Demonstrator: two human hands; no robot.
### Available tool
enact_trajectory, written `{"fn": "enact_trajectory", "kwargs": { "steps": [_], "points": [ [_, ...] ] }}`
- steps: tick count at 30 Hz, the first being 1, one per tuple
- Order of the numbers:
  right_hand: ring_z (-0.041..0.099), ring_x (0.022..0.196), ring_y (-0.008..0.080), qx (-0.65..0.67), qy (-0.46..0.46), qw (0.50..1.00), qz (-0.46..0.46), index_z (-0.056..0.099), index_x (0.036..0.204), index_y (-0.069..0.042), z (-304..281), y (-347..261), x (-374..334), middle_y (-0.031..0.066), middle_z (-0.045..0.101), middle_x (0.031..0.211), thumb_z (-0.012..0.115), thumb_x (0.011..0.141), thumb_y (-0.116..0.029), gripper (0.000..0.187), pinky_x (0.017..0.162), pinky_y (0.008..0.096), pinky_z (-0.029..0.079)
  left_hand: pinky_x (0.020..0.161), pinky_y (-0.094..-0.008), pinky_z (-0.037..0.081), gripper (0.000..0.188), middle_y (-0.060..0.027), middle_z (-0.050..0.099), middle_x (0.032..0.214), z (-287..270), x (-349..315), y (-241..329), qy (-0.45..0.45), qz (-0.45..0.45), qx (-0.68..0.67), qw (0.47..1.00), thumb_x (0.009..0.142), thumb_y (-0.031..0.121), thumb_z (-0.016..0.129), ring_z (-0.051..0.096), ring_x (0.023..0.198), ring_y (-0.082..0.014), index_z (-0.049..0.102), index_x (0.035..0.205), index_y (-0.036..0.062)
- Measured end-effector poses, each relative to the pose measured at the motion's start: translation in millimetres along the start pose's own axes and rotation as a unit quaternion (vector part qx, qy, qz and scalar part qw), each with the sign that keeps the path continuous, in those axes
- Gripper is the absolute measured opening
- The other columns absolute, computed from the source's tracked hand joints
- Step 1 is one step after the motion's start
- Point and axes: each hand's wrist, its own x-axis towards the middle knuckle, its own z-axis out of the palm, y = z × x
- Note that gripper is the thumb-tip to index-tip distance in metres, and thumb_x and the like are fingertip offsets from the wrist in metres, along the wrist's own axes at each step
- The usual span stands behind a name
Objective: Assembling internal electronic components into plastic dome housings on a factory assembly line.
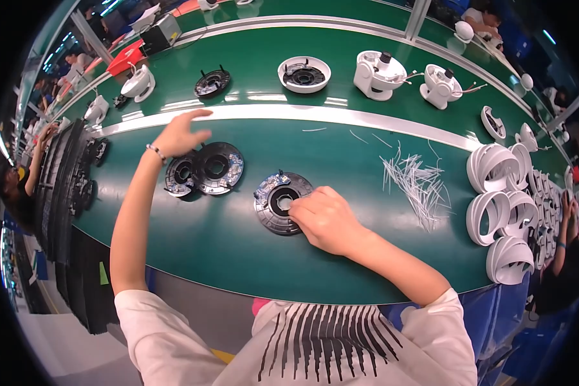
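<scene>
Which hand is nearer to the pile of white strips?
Right. The right hand, at a black disc, is left of the pile of white strips; the left hand is much farther left.

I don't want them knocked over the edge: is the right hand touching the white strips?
Apart: the head view plainly shows green table between the right hand and the white strips.

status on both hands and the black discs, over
Right hand on nearest black disc. Left hand open, near two other discs. White strips off right, clear of both hands.
</scene>
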Motion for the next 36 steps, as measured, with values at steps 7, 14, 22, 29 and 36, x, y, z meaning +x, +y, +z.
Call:
{"fn": "enact_trajectory", "kwargs": {
  "steps": [7, 14, 22, 29, 36],
  "points": [
    [0.053, 0.09, 0.0271, -0.025, 0.045, 0.999, 0.003, 0.058, 0.085, -0.001, -64, -14, -20, 0.0118, 0.056, 0.097, 0.068, 0.061, -0.011, 0.029, 0.077, 0.0382, 0.043, 0.092, -0.0351, 0.036, 0.044, -0.0163, 0.052, 0.112, 19, 20, 23, -0.032, 0.024, 0.036, 0.999, 0.069, 0.02, 0.064, 0.046, 0.107, -0.0312, 0.052, 0.109, 0.0055],
    [0.056, 0.077, 0.0253, -0.332, 0.19, 0.908, 0.17, 0.058, 0.086, -0.002, -199, 46, -128, 0.0094, 0.059, 0.087, 0.067, 0.058, -0.001, 0.029, 0.068, 0.0336, 0.045, 0.077, -0.0348, 0.045, 0.06, -0.0157, 0.057, 0.092, 77, 62, 162, -0.234, 0.18, -0.025, 0.955, 0.051, 0.023, 0.077, 0.056, 0.086, -0.0274, 0.053, 0.1, -0.0004],
    [0.051, 0.096, 0.0332, -0.363, 0.097, 0.839, 0.394, 0.051, 0.105, -0.004, -294, 110, -172, 0.0154, 0.05, 0.109, 0.059, 0.065, -0.003, 0.04, 0.08, 0.0372, 0.044, 0.062, -0.0334, 0.046, 0.021, -0.0136, 0.059, 0.071, 86, 60, 202, -0.296, 0.192, -0.057, 0.934, 0.067, 0.017, 0.067, 0.059, 0.067, -0.0252, 0.058, 0.079, 0.0025],
    [0.054, 0.068, 0.0382, -0.357, 0.042, 0.824, 0.438, 0.054, 0.077, 0.003, -250, 67, -184, 0.0208, 0.057, 0.071, 0.062, 0.07, -0.01, 0.017, 0.062, 0.0427, 0.041, 0.072, -0.0306, 0.046, 0.031, -0.0121, 0.059, 0.086, 90, -4, 171, -0.122, 0.13, -0.384, 0.906, 0.072, 0.007, 0.059, 0.058, 0.081, -0.0184, 0.048, 0.101, 0.0015],
    [0.053, 0.061, 0.0333, -0.407, 0.09, 0.815, 0.402, 0.052, 0.074, 0.003, -247, 10, -153, 0.018, 0.055, 0.067, 0.059, 0.071, -0.004, 0.01, 0.057, 0.0398, 0.04, 0.068, -0.029, 0.05, 0.027, -0.0066, 0.056, 0.096, 88, -36, 167, -0.112, -0.118, -0.717, 0.678, 0.076, 0.0, 0.048, 0.056, 0.084, -0.0131, 0.046, 0.103, 0.001]
  ]
}}
